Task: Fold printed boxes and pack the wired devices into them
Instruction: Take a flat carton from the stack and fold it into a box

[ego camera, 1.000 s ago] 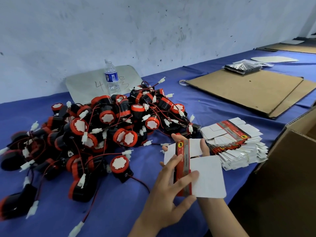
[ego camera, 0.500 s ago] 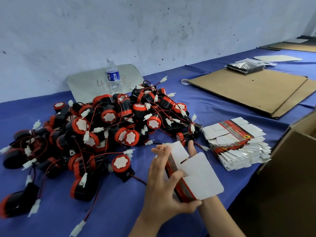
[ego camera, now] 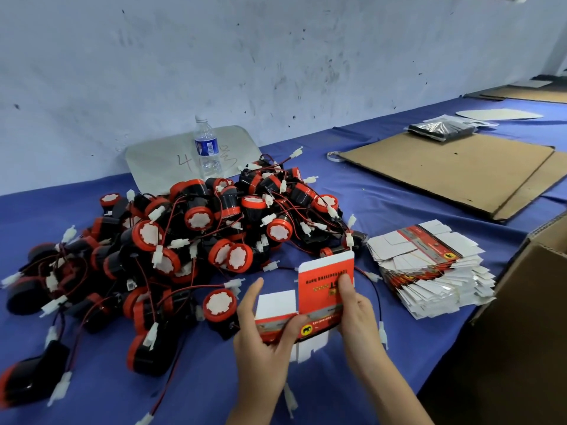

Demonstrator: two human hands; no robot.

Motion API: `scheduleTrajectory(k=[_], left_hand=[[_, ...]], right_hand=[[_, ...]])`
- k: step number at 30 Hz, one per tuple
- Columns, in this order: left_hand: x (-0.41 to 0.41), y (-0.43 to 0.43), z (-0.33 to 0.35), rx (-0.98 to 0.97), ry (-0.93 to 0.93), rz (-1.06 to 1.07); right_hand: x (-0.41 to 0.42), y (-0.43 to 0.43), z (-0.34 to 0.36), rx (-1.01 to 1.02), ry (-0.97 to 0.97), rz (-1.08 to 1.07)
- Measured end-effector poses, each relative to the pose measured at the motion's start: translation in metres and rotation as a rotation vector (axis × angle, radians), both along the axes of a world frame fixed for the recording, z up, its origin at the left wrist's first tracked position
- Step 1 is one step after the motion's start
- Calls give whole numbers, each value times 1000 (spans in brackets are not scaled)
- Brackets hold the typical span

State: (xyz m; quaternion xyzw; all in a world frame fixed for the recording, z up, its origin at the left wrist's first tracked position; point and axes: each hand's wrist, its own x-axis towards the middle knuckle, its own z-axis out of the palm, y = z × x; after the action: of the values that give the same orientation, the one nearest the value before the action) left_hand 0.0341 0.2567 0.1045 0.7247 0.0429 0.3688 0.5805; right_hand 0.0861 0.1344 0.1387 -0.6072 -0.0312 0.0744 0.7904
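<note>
The person holds one printed box (ego camera: 322, 289) above the front edge of the bench (ego camera: 383, 204), partly opened from flat. Its red front panel faces the camera, with one white flap standing at the top and another out to the left. The left hand (ego camera: 267, 342) grips the lower left corner, thumb pressed on the printed strip and index finger lifted clear. The right hand (ego camera: 359, 314) pinches the right edge, thumb on the red panel and fingers hidden behind it.

The box looks like thin card: light, springy along its scores and easy to crease. It is probably best held by the panels close to the folds, as here, and not by the loose flaps. The wired devices (ego camera: 196, 240) look like hard plastic with some weight, each trailing thin red and black leads to a white plug. The leads are tangled, so a device should come away more cleanly if lifted by its body than if pulled by its wire.

Counted: one box in hand and one fanned stack of flat boxes (ego camera: 429, 265) just right of it, too many to number. The devices lie in one heap of several dozen with no exact count possible, and the nearest device (ego camera: 219, 305) sits just beside the left hand. There is also one water bottle (ego camera: 207, 148) behind the heap, one brown cardboard sheet (ego camera: 454, 170) further along and one open carton (ego camera: 527, 317) at the right
</note>
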Motion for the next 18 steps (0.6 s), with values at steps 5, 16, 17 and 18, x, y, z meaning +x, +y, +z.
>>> scheduleTrajectory(k=[5,16,17,18], left_hand=[[1,-3,6,-77,75,-128],[7,-8,18,-297,125,-324],[11,-6,24,-329,138,-291],[13,-4,28,-353,135,-255]], right_hand=[[4,16,-14,63,-192,-47],[-1,21,-20,231,-87,110],[1,18,-18,350,42,87],[4,14,-21,475,173,87]])
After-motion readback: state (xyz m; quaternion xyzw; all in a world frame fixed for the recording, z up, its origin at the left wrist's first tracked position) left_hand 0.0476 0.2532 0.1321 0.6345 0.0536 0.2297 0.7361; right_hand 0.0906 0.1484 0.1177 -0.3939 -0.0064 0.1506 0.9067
